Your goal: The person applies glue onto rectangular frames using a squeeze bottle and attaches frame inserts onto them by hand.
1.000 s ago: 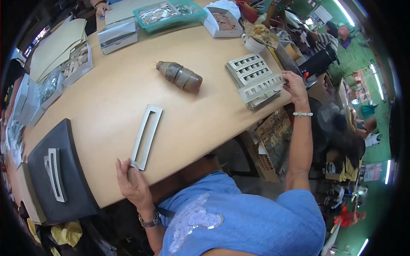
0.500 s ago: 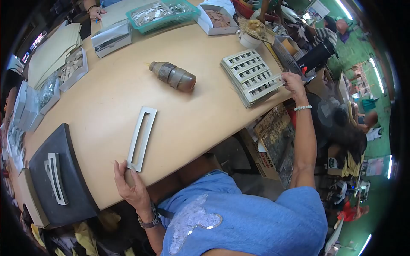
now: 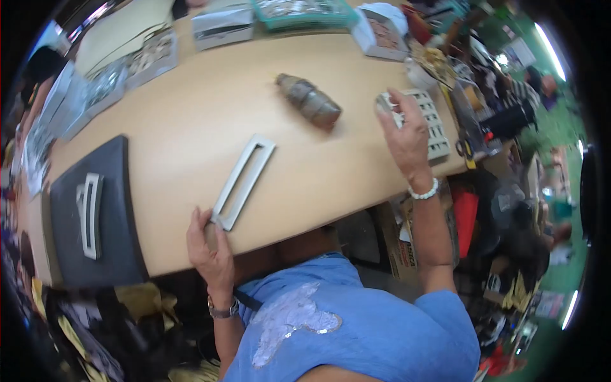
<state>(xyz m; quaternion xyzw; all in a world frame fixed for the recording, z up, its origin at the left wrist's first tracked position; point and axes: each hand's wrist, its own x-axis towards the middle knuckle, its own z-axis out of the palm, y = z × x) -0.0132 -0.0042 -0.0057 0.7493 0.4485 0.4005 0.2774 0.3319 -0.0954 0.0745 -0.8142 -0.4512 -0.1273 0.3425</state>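
Between the thumb and fingers of my left hand (image 3: pixel 211 251) is the lower end of a pale slotted frame (image 3: pixel 245 181), which slants up over the table. My right hand (image 3: pixel 406 137) is raised over the left side of a stack of pale slotted plates (image 3: pixel 434 124). Its thumb and fingers are bent close together; what is between them is blurred, and I cannot make it out. A brown bottle wrapped in tape (image 3: pixel 310 103) lies on its side between the hands. Two similar frames (image 3: pixel 92 216) rest on a black board at the left.
The wooden table (image 3: pixel 184 159) spreads in front of me. White boxes of small parts (image 3: pixel 153 60) and a green tray (image 3: pixel 305 14) line its far side. Yellow-handled scissors (image 3: pixel 466 153) lie at the right edge, near a black cylinder (image 3: pixel 509 120).
The view has shifted, so the table items appear displaced. My right hand has moved from the stack's right edge to its left side. My left hand still has the frame's end.
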